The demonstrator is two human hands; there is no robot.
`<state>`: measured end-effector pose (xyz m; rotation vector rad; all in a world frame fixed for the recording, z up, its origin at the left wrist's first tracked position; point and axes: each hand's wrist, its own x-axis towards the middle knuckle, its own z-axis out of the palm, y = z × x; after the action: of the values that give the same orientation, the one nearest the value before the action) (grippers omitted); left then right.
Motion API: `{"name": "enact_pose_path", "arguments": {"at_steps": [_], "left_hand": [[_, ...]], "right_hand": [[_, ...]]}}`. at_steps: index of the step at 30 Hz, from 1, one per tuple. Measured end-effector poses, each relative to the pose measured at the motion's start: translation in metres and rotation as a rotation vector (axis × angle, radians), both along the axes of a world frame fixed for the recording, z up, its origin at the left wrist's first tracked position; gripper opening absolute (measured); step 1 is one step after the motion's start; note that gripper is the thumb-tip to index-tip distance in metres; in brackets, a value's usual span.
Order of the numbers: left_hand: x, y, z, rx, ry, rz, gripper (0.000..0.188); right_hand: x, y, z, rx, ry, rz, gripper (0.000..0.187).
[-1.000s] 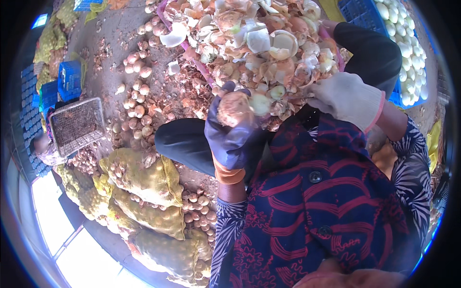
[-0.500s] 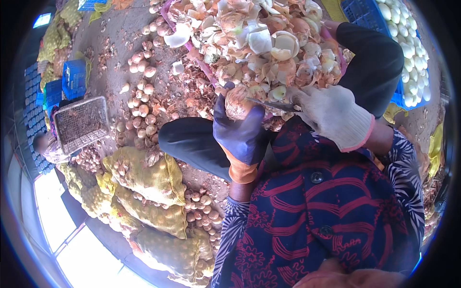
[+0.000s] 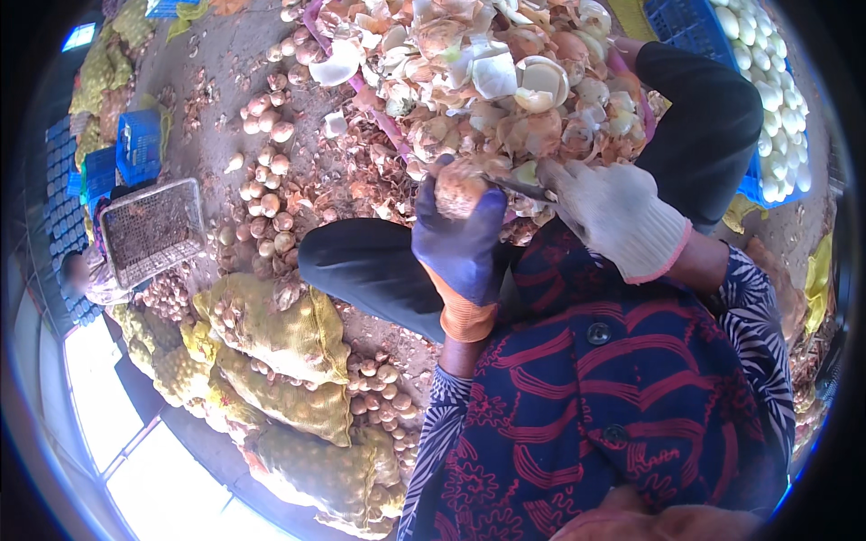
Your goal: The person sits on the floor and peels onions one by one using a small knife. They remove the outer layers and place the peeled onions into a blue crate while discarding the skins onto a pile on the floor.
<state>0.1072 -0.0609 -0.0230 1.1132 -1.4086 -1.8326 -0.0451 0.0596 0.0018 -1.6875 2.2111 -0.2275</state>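
Observation:
In a purple glove with an orange cuff, my left hand is closed around a brown-skinned onion, its fingers on either side of it. My right hand, in a white knit glove, grips a knife whose dark blade points left at the onion; the handle is hidden in the fist. The blade's tip is close to the onion's right side, and I cannot tell whether it touches. Just beyond both hands lies a big heap of onion skins and peelings in a container with a pinkish-purple rim.
Loose unpeeled onions lie on the floor to the left, with yellow mesh sacks of onions nearer. A blue crate of peeled white onions stands at far right. Left are an upright wire-like basket, blue crates and another person.
My left hand has shifted slightly right with the onion, which has turned a little. The right hand has tilted and moved slightly left with the knife.

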Motion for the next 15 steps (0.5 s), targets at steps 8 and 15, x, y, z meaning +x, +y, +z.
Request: {"name": "enact_pose_path", "arguments": {"at_steps": [8, 15], "left_hand": [[0.006, -0.005, 0.007, -0.203, -0.048, -0.156, 0.052], [0.017, -0.028, 0.002, -0.694, -0.198, -0.607, 0.064]], "right_hand": [[-0.021, -0.004, 0.011, 0.013, -0.071, 0.059, 0.025], [-0.096, -0.021, 0.028, 0.347, -0.529, 0.135, 0.024]]}}
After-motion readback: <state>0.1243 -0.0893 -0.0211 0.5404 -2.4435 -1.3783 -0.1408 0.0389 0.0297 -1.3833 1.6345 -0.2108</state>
